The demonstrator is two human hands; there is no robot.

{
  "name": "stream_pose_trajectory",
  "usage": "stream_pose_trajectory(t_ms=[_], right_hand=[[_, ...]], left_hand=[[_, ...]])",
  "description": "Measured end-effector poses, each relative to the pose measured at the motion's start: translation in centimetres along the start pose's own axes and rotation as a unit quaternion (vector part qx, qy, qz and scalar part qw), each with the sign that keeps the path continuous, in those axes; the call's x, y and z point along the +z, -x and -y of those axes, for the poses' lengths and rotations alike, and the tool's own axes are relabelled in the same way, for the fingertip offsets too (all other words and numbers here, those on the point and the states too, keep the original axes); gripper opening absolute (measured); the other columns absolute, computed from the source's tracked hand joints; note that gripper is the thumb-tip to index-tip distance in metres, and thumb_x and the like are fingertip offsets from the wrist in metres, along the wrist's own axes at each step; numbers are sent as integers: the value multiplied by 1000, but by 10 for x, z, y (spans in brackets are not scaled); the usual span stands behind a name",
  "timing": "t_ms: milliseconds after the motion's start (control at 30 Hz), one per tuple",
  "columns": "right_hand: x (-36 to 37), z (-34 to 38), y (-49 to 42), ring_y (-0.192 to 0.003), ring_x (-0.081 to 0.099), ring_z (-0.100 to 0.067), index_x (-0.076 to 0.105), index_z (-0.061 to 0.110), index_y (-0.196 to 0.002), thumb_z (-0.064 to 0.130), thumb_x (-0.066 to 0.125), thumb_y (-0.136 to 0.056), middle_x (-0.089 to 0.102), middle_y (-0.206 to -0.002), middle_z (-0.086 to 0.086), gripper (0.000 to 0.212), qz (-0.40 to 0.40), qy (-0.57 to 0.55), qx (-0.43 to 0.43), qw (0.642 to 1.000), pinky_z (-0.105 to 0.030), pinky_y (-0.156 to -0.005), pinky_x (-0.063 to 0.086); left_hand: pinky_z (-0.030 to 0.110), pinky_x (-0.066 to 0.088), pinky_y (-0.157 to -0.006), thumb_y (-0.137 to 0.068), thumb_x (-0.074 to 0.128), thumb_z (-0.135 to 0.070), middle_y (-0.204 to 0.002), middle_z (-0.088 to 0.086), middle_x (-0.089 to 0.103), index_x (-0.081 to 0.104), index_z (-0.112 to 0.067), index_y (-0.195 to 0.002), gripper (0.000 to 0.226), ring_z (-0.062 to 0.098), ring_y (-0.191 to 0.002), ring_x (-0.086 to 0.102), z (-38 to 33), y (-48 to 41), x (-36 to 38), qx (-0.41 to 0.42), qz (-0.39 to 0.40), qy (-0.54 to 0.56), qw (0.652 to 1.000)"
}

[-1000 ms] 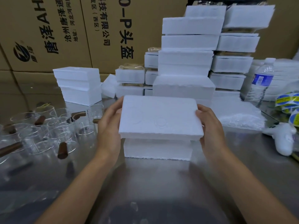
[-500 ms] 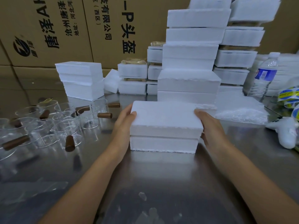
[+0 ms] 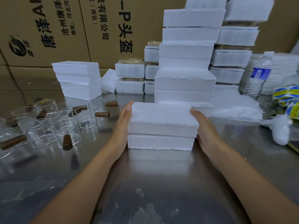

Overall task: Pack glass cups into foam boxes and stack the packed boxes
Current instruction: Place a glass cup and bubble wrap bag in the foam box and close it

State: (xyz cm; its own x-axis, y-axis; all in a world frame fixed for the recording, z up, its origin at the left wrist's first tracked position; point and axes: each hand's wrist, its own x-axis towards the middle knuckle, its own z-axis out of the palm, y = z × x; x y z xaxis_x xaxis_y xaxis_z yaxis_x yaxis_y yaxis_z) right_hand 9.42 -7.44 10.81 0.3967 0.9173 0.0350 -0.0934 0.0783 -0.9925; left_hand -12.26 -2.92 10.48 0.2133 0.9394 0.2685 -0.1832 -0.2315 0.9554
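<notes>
Foam box (image 3: 161, 120), its upper half seated on the lower, rests at the centre of the frame on the steel table (image 3: 153, 175). Brown cardboard cartons (image 3: 48, 29) printed with black characters fill the upper left behind it. Just behind the box, a tall stack of foam boxes (image 3: 186, 62) rises to the top edge, with more white stacks to its right. A shorter stack (image 3: 77, 80) stands at the left of the middle ground. The left hand (image 3: 123, 126) lies flat against the box's left end, fingers straight and together. The right hand (image 3: 203, 126) presses the right end the same way, fingers extended along the foam and nothing curled round it. Glass cups (image 3: 64, 126) with dark brown handles crowd the table at the left, apart from the box. A sheet of bubble wrap (image 3: 234, 109) lies at the right, a water bottle (image 3: 260, 73) stands behind it, and sticker rolls (image 3: 286, 96) sit at the right edge.
</notes>
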Motion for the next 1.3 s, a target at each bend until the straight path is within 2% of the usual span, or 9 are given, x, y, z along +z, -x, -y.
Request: stream_pose_trajectory(t_ms=[133, 333, 533, 700, 867, 1000, 1067, 1167, 1300], right_hand=[[0, 1, -3, -109, 62, -16, 63, 27, -111, 47, 57, -86, 68, -112, 8, 33, 9, 5, 13, 1000, -39, -106, 39], [-2, 4, -3, -113, 59, -15, 61, 30, -113, 53, 54, -86, 66, -116, 9, 36, 39, 24, 27, 999, -38, -108, 36], [-2, 0, 2, -109, 61, -23, 60, 20, -114, 46, 56, -87, 67, -115, -3, 38, 24, 26, 22, 999, -40, -106, 39], [-3, -2, 2, -112, 61, -20, 63, 21, -115, 44, 57, -86, 66, -120, 0, 38, 39, 8, 16, 999, -41, -106, 39], [-3, 2, 3, -84, 70, -10, 73, 27, -82, 39, 56, -90, 74, -95, 5, 23, 57, -16, 13, 998, -30, -81, 47], [-5, 1, 3, -90, 70, -16, 70, 21, -94, 36, 56, -91, 74, -97, 2, 21, 60, -7, 8, 998, -32, -87, 49], [-6, 1, 4, -97, 68, -21, 67, 17, -103, 34, 55, -91, 73, -101, -1, 24, 60, -3, 6, 998, -35, -91, 48], [-6, 1, 4, -96, 67, -24, 65, 15, -105, 30, 53, -92, 72, -102, -4, 23, 66, -10, 8, 998, -37, -89, 48], [-7, 2, 3, -92, 67, -23, 66, 15, -103, 29, 53, -92, 72, -103, -4, 22, 71, -3, 9, 997, -38, -88, 46]], left_hand=[[39, 26, -115, -82, 44, -69, -140, -11, 48, 46, -35, -135, 63, 9, -130, 42, 1, 0, 1, -7, -23, -25, 999], [36, 33, -111, -58, 37, -77, -124, -18, 57, 54, -52, -107, 58, 9, -122, 49, 4, -3, 2, -30, -63, -51, 996], [28, 39, -101, -67, 38, -69, -106, -32, 60, 59, -49, -102, 45, -3, -110, 53, 13, -7, -3, 13, -75, -59, 995], [19, 41, -85, -76, 40, -46, -103, -24, 61, 59, -37, -103, 34, -10, -94, 57, 15, -8, -4, 26, -72, -32, 997], [29, 37, -97, -72, 44, -35, -117, -12, 56, 56, -37, -102, 32, 11, -112, 50, 12, -6, -7, 10, -52, -35, 998], [24, 41, -82, -88, 43, -23, -114, -10, 57, 55, -39, -102, 24, 6, -101, 53, 10, -4, -7, 13, -49, -42, 998], [23, 41, -75, -96, 39, -13, -108, -13, 59, 55, -38, -102, 31, 2, -94, 56, 10, -4, -8, 10, -50, -41, 998], [29, 43, -83, -97, 38, -14, -114, -11, 58, 55, -41, -103, 33, 6, -98, 55, 6, -2, -10, -8, -42, -52, 998], [39, 37, -105, -98, 39, -18, -137, -3, 50, 54, -45, -105, 32, 16, -123, 47, 2, 3, -10, -17, -36, -70, 997]])
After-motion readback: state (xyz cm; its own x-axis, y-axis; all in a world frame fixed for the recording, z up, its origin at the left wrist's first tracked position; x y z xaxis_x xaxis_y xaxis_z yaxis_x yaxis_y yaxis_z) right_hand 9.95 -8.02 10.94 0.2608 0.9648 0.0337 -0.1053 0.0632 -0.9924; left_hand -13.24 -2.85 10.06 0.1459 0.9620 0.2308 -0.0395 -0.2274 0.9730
